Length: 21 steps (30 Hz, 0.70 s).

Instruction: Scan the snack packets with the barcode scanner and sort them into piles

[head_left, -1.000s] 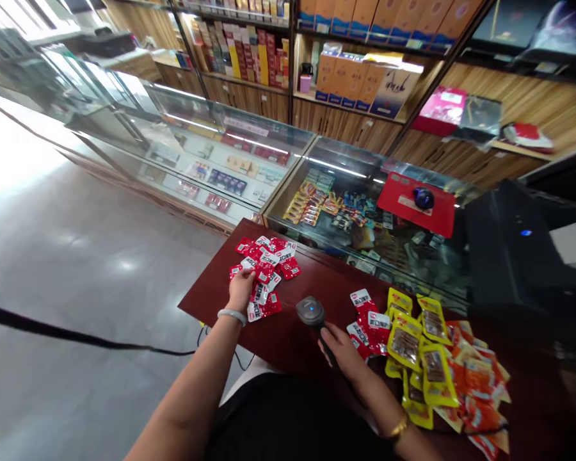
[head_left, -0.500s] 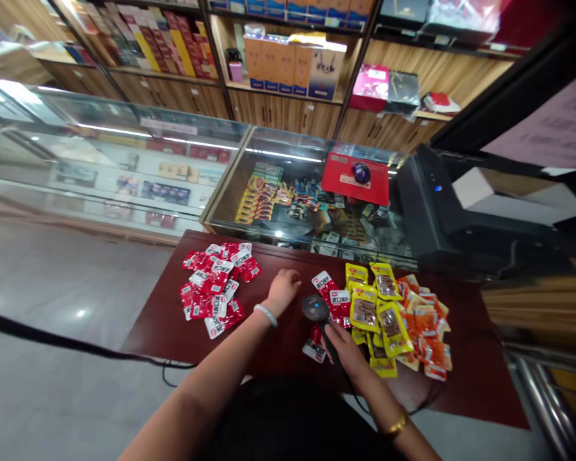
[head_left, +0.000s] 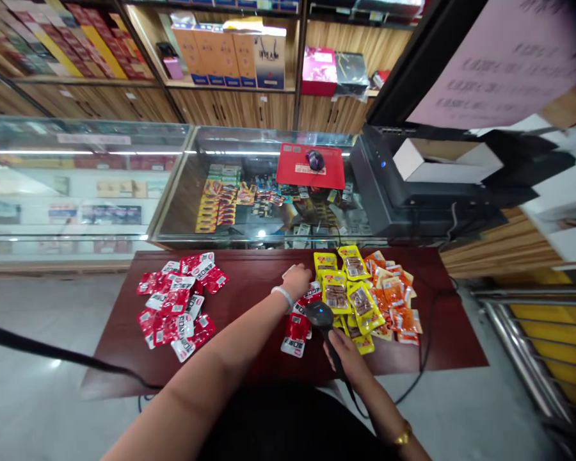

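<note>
My right hand [head_left: 345, 353] is wrapped around the handle of a black barcode scanner [head_left: 319, 314], whose head has a small blue light. My left hand [head_left: 297, 282], with a pale bracelet at the wrist, is closed over a red-and-white snack packet [head_left: 288, 271]; only a white corner of it shows. Under and beside the scanner lie a few more red packets [head_left: 297, 328]. Yellow snack packets [head_left: 336, 293] are heaped to the right of my hands, and orange packets [head_left: 394, 293] lie beyond them. A separate pile of red-and-white packets [head_left: 175, 299] is on the left.
The packets rest on a dark red table [head_left: 249, 288]. Behind it stands a glass display counter [head_left: 173, 192] with a red mat [head_left: 288, 169] and a mouse [head_left: 315, 160]. A black machine [head_left: 379, 186] carries an open white box [head_left: 413, 163]. Metal rails [head_left: 513, 346] stand right.
My left hand has moved right from bare table onto the red packets near the scanner. My right hand still holds the scanner. The camera view has turned to the right.
</note>
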{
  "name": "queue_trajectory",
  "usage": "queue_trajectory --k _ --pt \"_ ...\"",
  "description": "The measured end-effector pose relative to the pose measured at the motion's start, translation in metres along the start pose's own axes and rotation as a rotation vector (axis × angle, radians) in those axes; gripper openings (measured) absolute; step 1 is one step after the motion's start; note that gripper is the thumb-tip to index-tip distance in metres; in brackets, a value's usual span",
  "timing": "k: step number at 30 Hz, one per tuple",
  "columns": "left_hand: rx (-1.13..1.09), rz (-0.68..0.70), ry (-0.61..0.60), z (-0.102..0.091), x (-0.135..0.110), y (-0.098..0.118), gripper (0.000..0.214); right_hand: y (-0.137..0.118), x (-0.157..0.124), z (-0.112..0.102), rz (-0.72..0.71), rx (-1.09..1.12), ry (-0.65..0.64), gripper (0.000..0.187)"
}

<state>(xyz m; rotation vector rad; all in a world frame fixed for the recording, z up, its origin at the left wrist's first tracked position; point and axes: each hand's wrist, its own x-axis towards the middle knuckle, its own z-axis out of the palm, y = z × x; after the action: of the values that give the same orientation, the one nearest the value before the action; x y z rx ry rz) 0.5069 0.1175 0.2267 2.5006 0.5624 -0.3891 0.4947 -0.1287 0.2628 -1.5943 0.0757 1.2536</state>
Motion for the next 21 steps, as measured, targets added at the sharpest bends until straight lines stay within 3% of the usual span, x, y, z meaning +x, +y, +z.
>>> queue_trajectory --k 7,13,18,21 --pt "-0.034 -0.004 -0.018 0.005 -0.008 0.000 0.021 -0.008 0.000 -0.009 0.041 0.017 0.096 0.061" --pt "-0.092 -0.014 0.025 0.016 -0.030 0.005 0.041 -0.021 0.000 -0.007 0.004 -0.008 0.130 0.061" --pt "-0.168 0.032 0.051 0.031 -0.037 0.021 0.025 -0.029 -0.005 -0.005 -0.011 -0.007 0.159 0.056" --pt "-0.211 -0.003 0.065 0.031 -0.044 0.012 0.027 -0.031 -0.008 -0.003 -0.011 -0.011 0.178 0.057"
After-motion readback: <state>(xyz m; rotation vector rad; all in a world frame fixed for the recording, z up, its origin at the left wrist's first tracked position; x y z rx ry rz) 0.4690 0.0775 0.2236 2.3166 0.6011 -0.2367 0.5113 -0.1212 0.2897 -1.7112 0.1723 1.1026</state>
